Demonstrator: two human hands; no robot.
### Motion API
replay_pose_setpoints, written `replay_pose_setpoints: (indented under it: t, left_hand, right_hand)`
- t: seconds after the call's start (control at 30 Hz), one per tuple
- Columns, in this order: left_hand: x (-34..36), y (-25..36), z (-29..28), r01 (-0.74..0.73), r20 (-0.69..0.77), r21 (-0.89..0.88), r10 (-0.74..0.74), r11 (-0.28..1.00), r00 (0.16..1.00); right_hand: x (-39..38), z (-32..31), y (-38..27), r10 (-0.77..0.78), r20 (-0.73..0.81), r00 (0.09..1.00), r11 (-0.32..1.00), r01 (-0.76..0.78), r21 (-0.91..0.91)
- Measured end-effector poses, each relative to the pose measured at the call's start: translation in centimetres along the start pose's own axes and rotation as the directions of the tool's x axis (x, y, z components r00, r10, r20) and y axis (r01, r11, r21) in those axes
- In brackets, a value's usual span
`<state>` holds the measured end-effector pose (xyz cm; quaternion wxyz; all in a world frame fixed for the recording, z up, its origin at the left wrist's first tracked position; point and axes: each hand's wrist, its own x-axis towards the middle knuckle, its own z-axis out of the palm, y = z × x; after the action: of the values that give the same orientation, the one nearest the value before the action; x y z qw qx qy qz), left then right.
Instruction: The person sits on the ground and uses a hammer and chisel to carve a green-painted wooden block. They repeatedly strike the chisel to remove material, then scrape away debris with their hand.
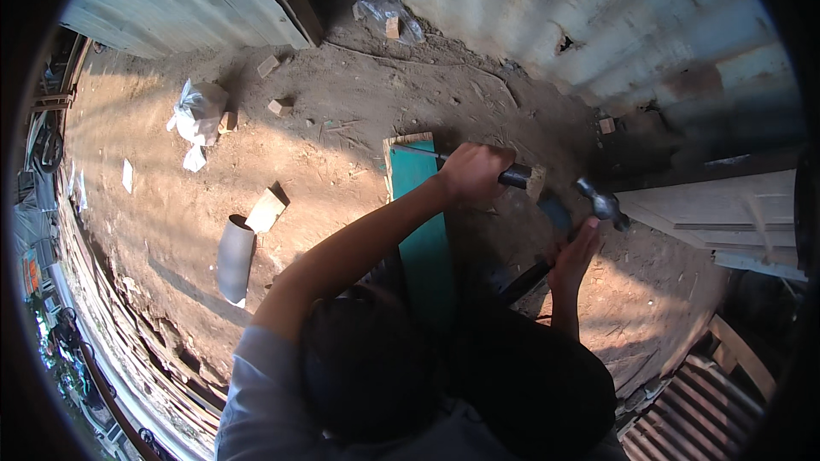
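Note:
My left hand (pixel 478 172) is wrapped round a hand tool with a black handle (pixel 515 175) and a long thin metal shaft. The shaft's far end lies over the top end of a green board (pixel 417 172), whose edge shows bare wood. My right hand (pixel 574 258) grips a hammer by its dark handle (pixel 525 282). The metal hammer head (pixel 604 207) is up beyond my fingers, to the right of the left hand's tool and apart from it. My legs and the shade hide the near end of the board.
Bare soil lies all round. To the left are a grey curved piece (pixel 235 260), a wood block (pixel 266 210) and a tied plastic bag (pixel 201 113). Corrugated metal sheeting (pixel 589 17) stands at the back. A pale panel (pixel 717 209) juts in on the right.

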<state>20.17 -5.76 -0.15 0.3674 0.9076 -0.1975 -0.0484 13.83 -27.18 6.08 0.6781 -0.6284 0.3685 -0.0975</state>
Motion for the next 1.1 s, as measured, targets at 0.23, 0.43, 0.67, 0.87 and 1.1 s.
replay_pose_setpoints:
  t: [0.23,0.43,0.67,0.87,1.1]
  left_hand:
    - [0.4,-0.5,-0.5,0.052,-0.017,-0.009,-0.052,0.999,0.998]
    - [0.9,-0.5,-0.3,0.018,0.028,0.023,-0.019,1.0,0.999]
    - [0.2,-0.8,-0.2,0.06,-0.043,-0.009,-0.06,0.998,0.997]
    - [0.5,-0.6,-0.6,0.036,-0.006,-0.031,-0.037,0.999,0.999]
    - [-0.4,-0.2,-1.6,-0.017,0.092,-0.008,0.018,1.0,0.996]
  right_hand:
    - [0.6,0.9,-1.0,0.02,0.181,0.983,1.0,-0.021,0.003]
    - [4.2,-0.4,1.9,-0.153,0.369,0.917,0.785,0.339,-0.518]
    - [0.5,2.0,-2.3,0.036,0.289,0.957,0.995,-0.007,-0.099]
    - [2.3,0.4,2.1,-0.054,0.342,0.938,0.868,0.213,-0.448]
    - [2.1,-0.4,2.1,0.099,0.306,0.947,0.905,0.042,-0.423]
